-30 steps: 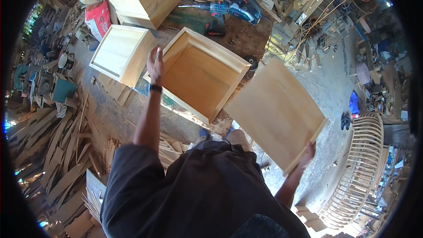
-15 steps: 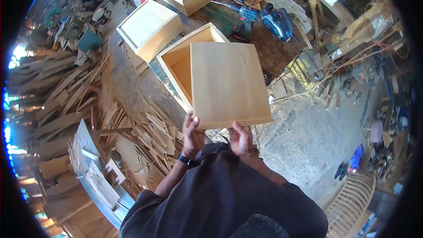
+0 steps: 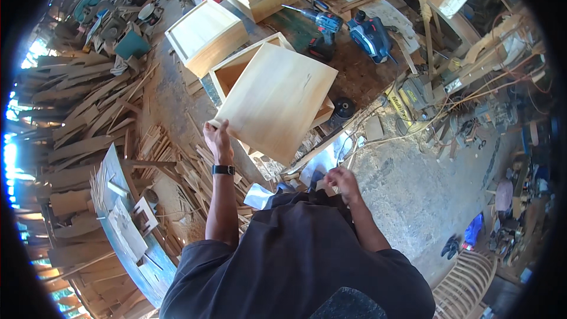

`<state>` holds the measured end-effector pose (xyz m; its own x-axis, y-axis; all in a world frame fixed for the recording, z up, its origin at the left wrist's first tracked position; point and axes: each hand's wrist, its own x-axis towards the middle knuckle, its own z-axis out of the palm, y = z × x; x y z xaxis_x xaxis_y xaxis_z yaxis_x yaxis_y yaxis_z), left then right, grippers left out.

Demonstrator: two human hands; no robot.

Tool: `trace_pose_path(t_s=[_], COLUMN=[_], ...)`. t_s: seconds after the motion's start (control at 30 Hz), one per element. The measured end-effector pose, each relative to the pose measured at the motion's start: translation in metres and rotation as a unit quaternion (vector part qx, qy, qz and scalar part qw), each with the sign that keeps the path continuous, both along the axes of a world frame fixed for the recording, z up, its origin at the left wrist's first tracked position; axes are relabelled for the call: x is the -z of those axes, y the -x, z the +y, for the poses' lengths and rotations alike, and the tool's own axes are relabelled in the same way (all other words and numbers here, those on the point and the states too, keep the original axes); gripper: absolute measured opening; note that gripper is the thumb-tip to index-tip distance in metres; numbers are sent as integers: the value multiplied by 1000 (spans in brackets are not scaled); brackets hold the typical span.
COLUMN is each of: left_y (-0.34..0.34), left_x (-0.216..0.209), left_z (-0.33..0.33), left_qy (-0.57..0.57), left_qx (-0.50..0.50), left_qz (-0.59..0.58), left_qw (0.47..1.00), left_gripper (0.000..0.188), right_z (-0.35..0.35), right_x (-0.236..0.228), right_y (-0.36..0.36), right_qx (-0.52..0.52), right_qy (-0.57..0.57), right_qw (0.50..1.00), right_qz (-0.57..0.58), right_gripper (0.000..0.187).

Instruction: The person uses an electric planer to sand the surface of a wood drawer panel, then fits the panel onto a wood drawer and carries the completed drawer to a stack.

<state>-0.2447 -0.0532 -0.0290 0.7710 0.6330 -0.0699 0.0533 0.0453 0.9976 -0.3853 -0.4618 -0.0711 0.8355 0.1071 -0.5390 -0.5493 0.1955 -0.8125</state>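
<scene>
Left hand point(image 3: 220, 143) alone pinches the panel point(image 3: 280, 101) by the surface point(image 3: 367, 84) edge, so it could tip; right hand point(image 3: 345, 184) curled, grip unclear.

"What is the left hand point(image 3: 219, 142) on?"

"It grips a corner of the pale wooden panel point(image 3: 279, 99), thumb on top. The panel lies aslant over an open wooden box point(image 3: 229, 75), toward the near edge of the surface point(image 3: 365, 78)."

"And the right hand point(image 3: 344, 184)?"

"Apart from the panel, fingers curled, near the dark shirt point(image 3: 301, 254)."

"Which tools are out?"

"A blue drill point(image 3: 326, 22) beyond the box, and a blue planer point(image 3: 371, 38) closer to the surface's right edge."
</scene>
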Motion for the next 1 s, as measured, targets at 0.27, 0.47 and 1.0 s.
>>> trace_pose_path(t_s=[0.27, 0.47, 1.0], left_y=[33, 4, -11], left_x=[-12, -1, -31], left_z=[-56, 10, -58], left_qy=[-98, -42, -332], left_qx=[35, 104, -131], left_qz=[89, 106, 290], left_qw=[991, 988, 888], left_gripper=[27, 29, 51], right_z=[-53, -83, -37], right_x=[-43, -75, -140], right_y=[-66, -197, -497], right_qx=[186, 141, -211], right_qy=[48, 68, 511], right_qw=[975, 968, 643], right_qz=[-109, -196, -530], right_gripper=[13, 13, 66])
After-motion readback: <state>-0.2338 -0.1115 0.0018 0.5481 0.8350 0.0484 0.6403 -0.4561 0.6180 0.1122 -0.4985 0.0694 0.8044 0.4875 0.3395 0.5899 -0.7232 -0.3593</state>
